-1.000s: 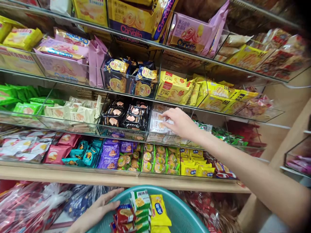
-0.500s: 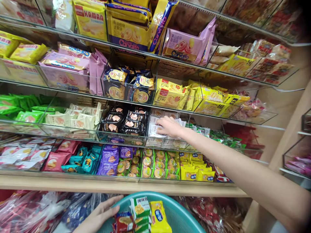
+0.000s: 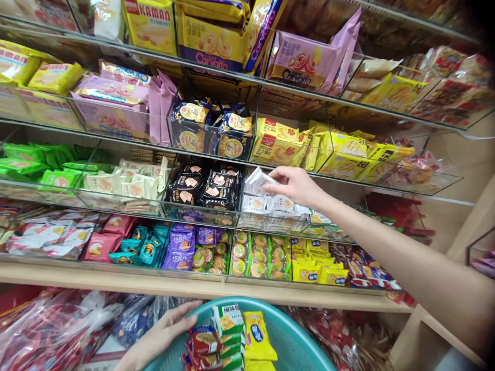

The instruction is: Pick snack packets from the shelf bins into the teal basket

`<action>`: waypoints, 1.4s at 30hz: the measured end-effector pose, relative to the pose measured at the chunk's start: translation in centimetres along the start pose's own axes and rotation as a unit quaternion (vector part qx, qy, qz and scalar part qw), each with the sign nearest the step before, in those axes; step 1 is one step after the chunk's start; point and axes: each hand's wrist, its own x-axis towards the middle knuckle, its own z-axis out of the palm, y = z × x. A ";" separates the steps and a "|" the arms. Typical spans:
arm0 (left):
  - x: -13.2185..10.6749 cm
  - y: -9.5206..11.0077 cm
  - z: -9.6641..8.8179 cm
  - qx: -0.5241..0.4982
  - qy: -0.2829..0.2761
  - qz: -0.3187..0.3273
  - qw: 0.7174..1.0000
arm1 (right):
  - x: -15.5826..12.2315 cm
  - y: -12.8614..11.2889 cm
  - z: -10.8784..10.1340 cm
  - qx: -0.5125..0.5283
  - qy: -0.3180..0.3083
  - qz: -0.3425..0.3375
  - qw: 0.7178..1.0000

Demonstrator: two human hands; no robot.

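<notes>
My right hand [image 3: 294,184] pinches a white snack packet [image 3: 259,180] by its right end, just above the other white packets [image 3: 254,204] in their clear compartment. Black snack packets [image 3: 219,189] fill the compartment to its left. Low in the view, my left hand [image 3: 172,325] grips the left rim of a teal plastic basket [image 3: 301,330], its fingers partly hidden. Inside the basket lie green-and-white packets [image 3: 231,330], yellow packets [image 3: 258,337] and dark red packets [image 3: 203,342].
Tilted shelves with clear fronts rise before me, stocked with purple packets [image 3: 180,247], yellow wafer bags [image 3: 276,141] and pink cookie packs [image 3: 299,62]. Below the wooden ledge [image 3: 116,275], plastic-wrapped bags [image 3: 58,330] stand at left. A wooden side panel [image 3: 436,330] is at right.
My right hand has risen from the white packets with one packet in its fingers. My left hand stays at the basket's rim. The view has shifted slightly.
</notes>
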 end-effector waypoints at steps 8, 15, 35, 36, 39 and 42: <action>-0.5 0.7 0.6 0.013 0.011 -0.006 1.000 | -12.8 -8.9 6.4 0.477 -0.099 0.316 0.814; -0.5 0.2 0.8 -0.029 -0.002 -0.002 1.000 | -24.4 -13.0 15.1 0.564 -0.230 0.544 0.577; -0.8 0.6 1.0 -0.013 0.011 -0.003 1.000 | -27.9 -16.8 22.0 0.491 -0.281 0.545 0.619; -0.7 0.6 1.0 -0.018 0.009 -0.004 1.000 | -27.9 -17.0 22.0 0.482 -0.278 0.544 0.628; -0.6 0.2 0.8 -0.031 0.006 -0.007 0.999 | -28.4 -17.1 22.0 0.439 -0.279 0.523 0.675; -0.5 -0.1 0.6 -0.030 0.004 -0.007 1.000 | -29.5 -17.0 22.2 0.398 -0.284 0.510 0.707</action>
